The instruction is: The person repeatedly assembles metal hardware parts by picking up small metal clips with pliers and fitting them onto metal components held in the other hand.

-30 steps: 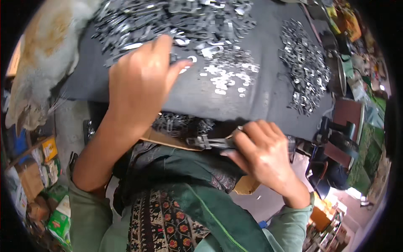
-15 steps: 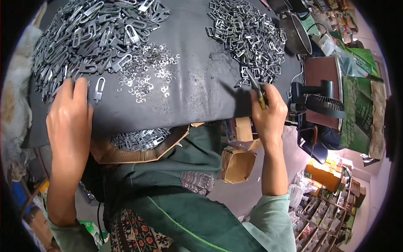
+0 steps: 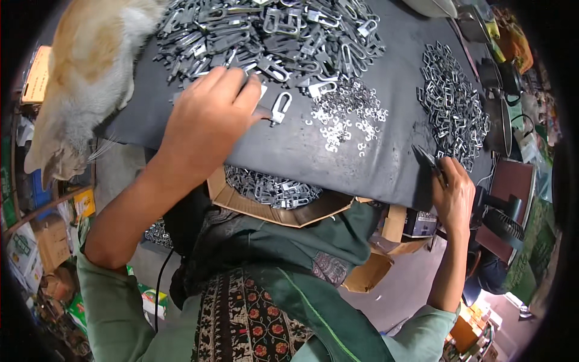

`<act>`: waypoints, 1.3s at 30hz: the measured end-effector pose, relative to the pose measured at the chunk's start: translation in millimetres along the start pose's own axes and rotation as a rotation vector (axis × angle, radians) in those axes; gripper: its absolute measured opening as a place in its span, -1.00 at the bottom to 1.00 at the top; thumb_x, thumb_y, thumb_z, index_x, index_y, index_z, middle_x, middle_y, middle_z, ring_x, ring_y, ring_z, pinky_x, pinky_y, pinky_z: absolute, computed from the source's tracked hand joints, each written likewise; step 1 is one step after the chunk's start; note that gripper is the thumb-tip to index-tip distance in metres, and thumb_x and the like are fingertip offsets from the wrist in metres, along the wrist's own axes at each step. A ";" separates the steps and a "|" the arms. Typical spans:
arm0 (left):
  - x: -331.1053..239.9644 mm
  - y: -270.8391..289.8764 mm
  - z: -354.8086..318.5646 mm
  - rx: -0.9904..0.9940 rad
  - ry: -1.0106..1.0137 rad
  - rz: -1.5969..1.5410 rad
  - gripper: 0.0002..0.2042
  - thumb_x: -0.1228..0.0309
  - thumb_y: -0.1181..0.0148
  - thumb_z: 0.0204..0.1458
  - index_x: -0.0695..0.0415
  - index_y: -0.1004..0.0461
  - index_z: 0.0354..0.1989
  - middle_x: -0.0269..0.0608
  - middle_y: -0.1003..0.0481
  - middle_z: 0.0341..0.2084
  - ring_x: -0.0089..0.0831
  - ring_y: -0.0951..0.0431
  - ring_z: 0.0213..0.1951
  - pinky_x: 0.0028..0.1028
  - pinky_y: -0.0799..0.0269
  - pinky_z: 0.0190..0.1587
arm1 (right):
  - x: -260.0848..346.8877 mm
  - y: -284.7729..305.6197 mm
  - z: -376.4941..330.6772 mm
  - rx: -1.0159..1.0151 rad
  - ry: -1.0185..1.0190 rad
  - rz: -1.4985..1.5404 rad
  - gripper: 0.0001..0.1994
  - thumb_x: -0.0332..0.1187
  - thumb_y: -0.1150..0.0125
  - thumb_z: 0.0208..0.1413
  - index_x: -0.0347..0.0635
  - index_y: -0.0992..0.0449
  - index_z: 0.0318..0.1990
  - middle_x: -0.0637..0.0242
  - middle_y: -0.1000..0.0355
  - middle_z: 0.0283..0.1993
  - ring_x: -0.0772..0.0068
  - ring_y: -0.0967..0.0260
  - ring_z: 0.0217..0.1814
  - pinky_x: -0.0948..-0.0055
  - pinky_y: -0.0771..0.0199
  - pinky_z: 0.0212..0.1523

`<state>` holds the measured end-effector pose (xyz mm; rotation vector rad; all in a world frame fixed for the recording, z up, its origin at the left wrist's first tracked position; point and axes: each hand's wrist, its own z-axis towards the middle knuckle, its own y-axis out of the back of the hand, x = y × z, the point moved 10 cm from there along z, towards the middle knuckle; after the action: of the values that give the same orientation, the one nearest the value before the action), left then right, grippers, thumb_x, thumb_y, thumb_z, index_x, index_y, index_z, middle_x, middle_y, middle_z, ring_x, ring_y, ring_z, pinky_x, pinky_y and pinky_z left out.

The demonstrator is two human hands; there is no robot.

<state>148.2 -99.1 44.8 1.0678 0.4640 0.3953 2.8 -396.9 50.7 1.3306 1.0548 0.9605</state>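
Since a second ago, the person's right hand (image 3: 453, 192) and its pliers (image 3: 427, 157) have moved from just above the carton (image 3: 271, 215) to the tabletop (image 3: 277, 151), right of the carton. The carton holds many metal pieces (image 3: 274, 188). The right fingers wrap the pliers, tips near the rectangular frames (image 3: 449, 105), beyond the carton rightward. Beyond the carton, the left hand (image 3: 214, 108) curls its fingers; whether they pinch anything cannot be told. A single looped piece (image 3: 279, 111) lies beside that thumb. Farther from the carton spreads the looped-piece pile (image 3: 283, 39)
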 end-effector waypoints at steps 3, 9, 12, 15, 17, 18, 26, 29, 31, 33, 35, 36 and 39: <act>4.1 0.7 1.9 -0.015 0.064 -0.033 -0.66 0.48 -0.33 -0.15 0.23 -0.51 -0.13 -0.12 -0.40 -0.39 -0.14 -0.47 -0.30 -0.25 -0.42 -0.27 | 6.3 1.8 3.5 0.017 0.009 -0.013 -0.85 -0.52 -0.20 -0.09 -0.26 -0.36 -0.34 0.08 -0.35 -0.38 -0.12 -0.38 -0.29 0.06 -0.35 -0.30; 7.4 2.5 -4.9 0.014 0.115 0.013 -0.69 0.59 -0.21 -0.04 0.22 -0.45 -0.07 -0.16 -0.42 -0.38 -0.21 -0.48 -0.32 -0.30 -0.42 -0.35 | 15.3 3.8 4.5 0.088 -0.006 -0.029 -0.84 -0.52 -0.19 -0.11 -0.28 -0.34 -0.36 0.04 -0.35 -0.38 -0.15 -0.38 -0.28 0.05 -0.34 -0.30; 58.9 -3.5 -32.0 -0.108 0.746 -1.068 -0.74 0.55 -0.14 0.09 0.22 -0.43 -0.03 -0.28 -0.47 -0.31 -0.41 -0.46 -0.38 -0.41 -0.38 -0.39 | 25.7 3.3 -2.5 0.070 0.008 0.007 -0.82 -0.52 -0.19 -0.15 -0.31 -0.33 -0.38 0.02 -0.34 -0.39 -0.16 -0.37 -0.29 0.06 -0.35 -0.29; 39.1 -18.4 -42.5 -0.091 0.825 -1.561 -0.78 0.54 -0.02 0.16 0.22 -0.42 -0.02 -0.26 -0.47 -0.28 -0.52 -0.42 -0.42 -0.51 -0.32 -0.37 | 21.7 2.6 -6.1 0.062 -0.036 -0.001 -0.83 -0.54 -0.20 -0.15 -0.32 -0.34 -0.39 0.00 -0.35 -0.40 -0.18 -0.37 -0.30 0.07 -0.35 -0.30; -0.2 -34.3 -52.3 0.058 0.972 -1.917 -0.80 0.57 0.00 0.15 0.22 -0.39 -0.06 -0.18 -0.47 -0.30 -0.50 -0.43 -0.42 -0.50 -0.33 -0.35 | 28.8 4.6 -6.0 0.037 -0.035 0.098 -0.84 -0.55 -0.20 -0.12 -0.32 -0.33 -0.39 -0.01 -0.35 -0.42 -0.13 -0.36 -0.36 0.13 -0.34 -0.34; -11.3 -31.0 -52.9 0.068 0.968 -1.928 -0.80 0.57 0.00 0.15 0.22 -0.39 -0.06 -0.18 -0.47 -0.30 -0.50 -0.43 -0.42 -0.50 -0.33 -0.35 | 35.6 9.9 -7.1 0.008 -0.032 0.190 -0.85 -0.55 -0.20 -0.09 -0.33 -0.33 -0.40 -0.01 -0.34 -0.45 -0.09 -0.35 -0.43 0.19 -0.34 -0.38; -65.8 -51.7 -53.4 0.158 1.021 -1.958 -0.85 0.60 -0.06 0.16 0.20 -0.31 -0.12 -0.11 -0.51 -0.28 -0.37 -0.62 -0.35 -0.46 -0.57 -0.34 | 144.6 -8.1 -25.6 0.069 0.108 1.278 -0.91 -0.52 -0.23 0.08 -0.34 -0.44 -0.32 0.23 -0.37 -0.41 0.47 -0.30 -0.44 0.48 -0.31 -0.39; -75.6 -52.3 -50.7 0.169 0.904 -1.942 -0.82 0.59 -0.07 0.18 0.22 -0.31 -0.07 -0.11 -0.52 -0.32 -0.40 -0.61 -0.38 -0.48 -0.57 -0.37 | 152.5 -5.3 -26.7 0.077 0.141 1.259 -0.93 -0.56 -0.20 0.09 -0.36 -0.42 -0.33 0.20 -0.41 -0.38 0.38 -0.36 -0.41 0.44 -0.36 -0.37; -79.7 -46.6 -46.2 0.182 0.886 -1.877 -0.79 0.58 -0.07 0.19 0.22 -0.30 -0.02 -0.13 -0.52 -0.35 -0.41 -0.60 -0.40 -0.50 -0.55 -0.40 | 150.5 -5.3 -28.8 0.083 0.154 1.258 -0.93 -0.57 -0.20 0.09 -0.36 -0.43 -0.33 0.19 -0.41 -0.38 0.36 -0.37 -0.41 0.43 -0.37 -0.37; -87.5 -48.8 -48.6 0.361 0.865 -1.803 -0.78 0.52 -0.08 0.22 0.26 -0.34 0.01 -0.23 -0.49 -0.44 -0.54 -0.53 -0.52 -0.60 -0.43 -0.50 | 147.5 -5.5 -30.0 0.089 0.165 1.256 -0.93 -0.57 -0.20 0.08 -0.37 -0.43 -0.33 0.18 -0.41 -0.38 0.34 -0.38 -0.40 0.43 -0.37 -0.36; -89.9 -55.9 -57.1 0.514 0.841 -1.770 -0.82 0.48 -0.12 0.22 0.26 -0.40 -0.05 -0.29 -0.49 -0.45 -0.64 -0.46 -0.52 -0.63 -0.36 -0.52 | 147.2 -1.9 -31.0 0.074 0.225 1.235 -0.93 -0.57 -0.20 0.08 -0.37 -0.43 -0.33 0.17 -0.40 -0.40 0.29 -0.38 -0.41 0.41 -0.37 -0.37; -98.0 -60.8 -62.8 0.663 0.813 -1.731 -0.84 0.44 -0.16 0.21 0.25 -0.46 -0.12 -0.35 -0.48 -0.47 -0.75 -0.39 -0.53 -0.67 -0.29 -0.54 | 145.3 -1.1 -30.2 0.074 0.223 1.234 -0.93 -0.57 -0.20 0.08 -0.37 -0.43 -0.33 0.17 -0.40 -0.40 0.29 -0.38 -0.41 0.41 -0.37 -0.37; -95.6 -55.8 -61.1 0.573 0.842 -1.723 -0.86 0.42 -0.12 0.24 0.25 -0.50 -0.19 -0.41 -0.43 -0.56 -0.77 -0.35 -0.52 -0.66 -0.27 -0.49 | 145.4 -0.4 -27.4 0.155 0.243 1.178 -0.92 -0.57 -0.20 0.07 -0.37 -0.43 -0.32 0.16 -0.39 -0.40 0.25 -0.38 -0.42 0.37 -0.37 -0.37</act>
<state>39.9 -127.8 -13.8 0.6234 2.0820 -0.9378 15.2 -249.5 45.3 2.0372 0.4295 1.9530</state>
